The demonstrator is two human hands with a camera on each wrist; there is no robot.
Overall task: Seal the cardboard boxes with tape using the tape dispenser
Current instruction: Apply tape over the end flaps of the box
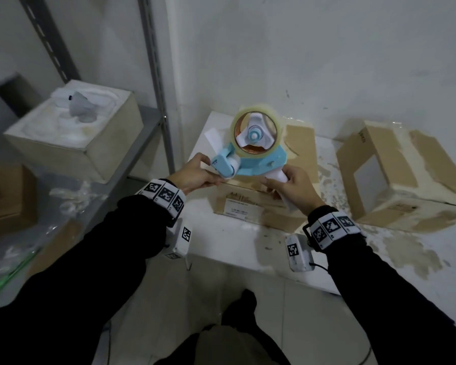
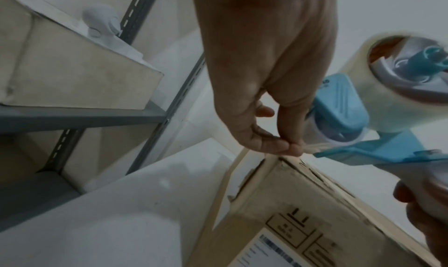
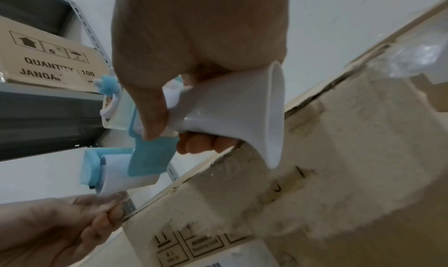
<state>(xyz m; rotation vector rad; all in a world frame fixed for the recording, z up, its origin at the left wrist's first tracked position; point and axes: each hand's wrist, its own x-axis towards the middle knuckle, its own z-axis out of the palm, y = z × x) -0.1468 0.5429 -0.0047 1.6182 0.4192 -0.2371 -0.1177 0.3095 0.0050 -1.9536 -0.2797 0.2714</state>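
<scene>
A light-blue tape dispenser (image 1: 258, 160) with a roll of clear tape (image 1: 256, 133) hangs just above a cardboard box (image 1: 250, 206) on the white table (image 1: 234, 246). My right hand (image 1: 290, 188) grips its white handle (image 3: 232, 110). My left hand (image 1: 195, 172) pinches the loose tape end (image 2: 312, 148) at the dispenser's roller, thumb against fingertip, right over the box's near top edge (image 2: 286, 162). The box has a white label (image 1: 248, 206) on its front and torn paper patches.
A second cardboard box (image 1: 395, 177) with a cut-out window lies on the table's right. A metal shelf (image 1: 132, 143) on the left carries a foam-filled box (image 1: 71, 133) and plastic wrap. The wall stands close behind.
</scene>
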